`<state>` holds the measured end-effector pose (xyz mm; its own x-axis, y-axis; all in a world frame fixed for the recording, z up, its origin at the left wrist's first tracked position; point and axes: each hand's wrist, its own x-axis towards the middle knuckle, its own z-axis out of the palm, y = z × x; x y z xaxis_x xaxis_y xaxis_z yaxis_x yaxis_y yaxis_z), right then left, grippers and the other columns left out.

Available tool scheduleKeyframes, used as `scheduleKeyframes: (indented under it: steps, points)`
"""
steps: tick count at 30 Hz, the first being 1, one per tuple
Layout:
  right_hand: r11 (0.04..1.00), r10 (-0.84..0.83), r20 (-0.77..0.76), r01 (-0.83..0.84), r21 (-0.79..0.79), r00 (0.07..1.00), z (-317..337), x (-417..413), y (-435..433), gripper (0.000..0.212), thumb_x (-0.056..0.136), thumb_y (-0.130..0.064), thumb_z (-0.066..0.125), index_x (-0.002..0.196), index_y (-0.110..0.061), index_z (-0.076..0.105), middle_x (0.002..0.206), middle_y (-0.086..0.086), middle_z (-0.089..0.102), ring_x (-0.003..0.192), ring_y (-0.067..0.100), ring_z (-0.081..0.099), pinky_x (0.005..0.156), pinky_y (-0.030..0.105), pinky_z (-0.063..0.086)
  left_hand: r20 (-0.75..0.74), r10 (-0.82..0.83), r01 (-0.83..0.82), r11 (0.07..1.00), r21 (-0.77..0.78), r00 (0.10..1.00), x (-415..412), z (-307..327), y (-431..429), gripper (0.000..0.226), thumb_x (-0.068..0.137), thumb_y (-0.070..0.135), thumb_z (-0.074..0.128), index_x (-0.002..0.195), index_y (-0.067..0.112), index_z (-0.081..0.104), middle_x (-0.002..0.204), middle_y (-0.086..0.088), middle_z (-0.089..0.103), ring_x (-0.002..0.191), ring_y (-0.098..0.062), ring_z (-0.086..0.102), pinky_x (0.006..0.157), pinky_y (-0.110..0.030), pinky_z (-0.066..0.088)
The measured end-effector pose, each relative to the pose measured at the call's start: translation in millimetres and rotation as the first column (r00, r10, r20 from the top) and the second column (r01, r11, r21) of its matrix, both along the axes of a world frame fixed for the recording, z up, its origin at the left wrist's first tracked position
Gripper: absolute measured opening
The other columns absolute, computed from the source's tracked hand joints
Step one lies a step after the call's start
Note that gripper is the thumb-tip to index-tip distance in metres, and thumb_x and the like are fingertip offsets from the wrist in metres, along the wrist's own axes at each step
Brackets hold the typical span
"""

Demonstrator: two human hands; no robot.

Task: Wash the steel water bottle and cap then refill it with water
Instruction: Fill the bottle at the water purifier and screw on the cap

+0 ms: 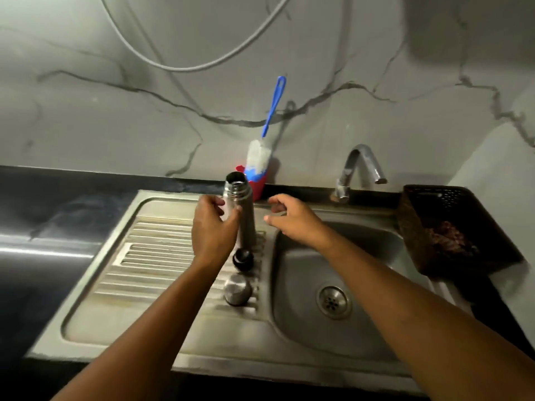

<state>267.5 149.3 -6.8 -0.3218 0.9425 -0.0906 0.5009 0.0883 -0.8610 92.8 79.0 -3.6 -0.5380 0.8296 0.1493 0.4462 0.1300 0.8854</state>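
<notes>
Steel bottle (246,227) upright on the ribbed drainboard (162,256), mouth open, just left of the sink basin (301,273). Left hand (212,227) curled round its upper body below the threaded neck, thumb across the front, grip loose-looking. Right hand (292,218) just beside the bottle on the right, fingers loosely curled, holding nothing. 2 closures on the drainboard in front of the bottle: black inner stopper (242,259) nearer it, steel cap (238,290) nearer the camera. Probably rigid thin-walled metal, light if empty; contents not visible. Tall and narrow, so likely tippy on the ribs. Smooth polished skin, probably slippery once wet or soapy. Best to wrap the full palm round mid-body, not pinch at the neck threads. Cap small and rounded, apt to roll or skid toward the basin; take by the rim. Bottle brush (259,157) in red cup (258,185) behind, tap (363,163) to the right, no running water visible.
</notes>
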Motion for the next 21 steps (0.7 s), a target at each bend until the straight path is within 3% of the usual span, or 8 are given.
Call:
scheduleKeyframes:
  steps: [2,4,7,9,11,14,19,21]
  points:
    - [1.000,0.031,0.016,-0.031,0.003,0.999,-1,-23,2,0.057,0.088,-0.023,0.076,0.141,-0.023,0.054,0.130,-0.001,0.061,0.116,0.017,0.062,0.098,0.038,0.053,0.079,-0.053,0.058,0.996,-0.061,0.995,-17,-4,12,0.051,0.086,0.038,0.081,0.125,0.020,0.053,0.120,-0.001,0.060,0.102,-0.019,0.063,0.083,-0.039,0.053]
    - [0.998,0.056,0.021,-0.055,-0.015,0.998,-1,-38,3,0.067,0.088,-0.024,0.076,0.148,-0.028,0.045,0.142,-0.001,0.057,0.123,0.023,0.060,0.106,0.044,0.050,0.179,-0.152,0.175,0.978,-0.117,0.972,-26,-6,23,0.063,0.087,0.031,0.082,0.140,0.020,0.048,0.132,-0.003,0.058,0.111,-0.022,0.063,0.093,-0.042,0.055]
    - [0.993,0.099,0.000,-0.099,-0.057,0.995,-4,-53,6,0.078,0.090,-0.020,0.075,0.154,-0.030,0.032,0.146,0.002,0.054,0.129,0.023,0.055,0.109,0.041,0.047,0.294,-0.278,0.330,0.932,-0.147,0.915,-29,-9,37,0.061,0.090,0.017,0.078,0.144,0.018,0.048,0.132,-0.005,0.062,0.112,-0.019,0.063,0.085,-0.026,0.052]
    - [0.991,0.108,0.018,-0.106,-0.084,0.994,-7,-56,6,0.083,0.091,-0.026,0.075,0.156,-0.035,0.024,0.148,0.001,0.053,0.131,0.022,0.053,0.110,0.043,0.046,0.277,-0.299,0.348,0.925,-0.150,0.913,-28,-11,41,0.057,0.089,0.016,0.078,0.140,0.018,0.052,0.128,-0.005,0.065,0.110,-0.018,0.064,0.083,-0.025,0.052]
    - [0.995,0.074,0.038,-0.072,-0.072,0.997,-9,-54,7,0.082,0.090,-0.035,0.075,0.155,-0.038,0.024,0.146,0.000,0.055,0.129,0.025,0.057,0.109,0.049,0.048,0.225,-0.295,0.333,0.929,-0.159,0.929,-25,-12,41,0.055,0.086,0.021,0.082,0.134,0.018,0.055,0.123,-0.004,0.067,0.107,-0.018,0.066,0.090,-0.035,0.056]
    - [0.999,0.033,0.037,-0.033,0.007,0.999,-2,-38,5,0.076,0.087,-0.041,0.077,0.150,-0.035,0.035,0.138,-0.003,0.062,0.125,0.021,0.060,0.106,0.046,0.051,0.156,-0.302,0.325,0.934,-0.148,0.941,-15,-2,39,0.053,0.080,0.033,0.087,0.123,0.022,0.058,0.113,0.001,0.069,0.100,-0.017,0.068,0.093,-0.046,0.058]
    - [0.991,-0.029,-0.118,0.044,0.126,0.993,55,9,0,0.055,0.091,-0.035,0.076,0.138,-0.028,0.049,0.108,-0.009,0.066,0.098,0.010,0.067,0.086,0.030,0.055,0.049,-0.382,0.384,0.922,-0.054,0.923,22,60,43,0.056,0.077,0.057,0.083,0.117,0.026,0.059,0.106,0.004,0.068,0.094,-0.015,0.068,0.088,-0.047,0.059]
    - [0.977,-0.039,-0.138,0.067,0.205,0.990,91,32,-4,0.050,0.094,-0.041,0.071,0.137,-0.031,0.048,0.112,-0.006,0.065,0.100,0.012,0.067,0.083,0.029,0.058,-0.006,-0.416,0.416,0.909,0.010,0.909,42,95,48,0.060,0.076,0.066,0.078,0.117,0.026,0.060,0.106,0.004,0.068,0.093,-0.015,0.068,0.083,-0.045,0.060]
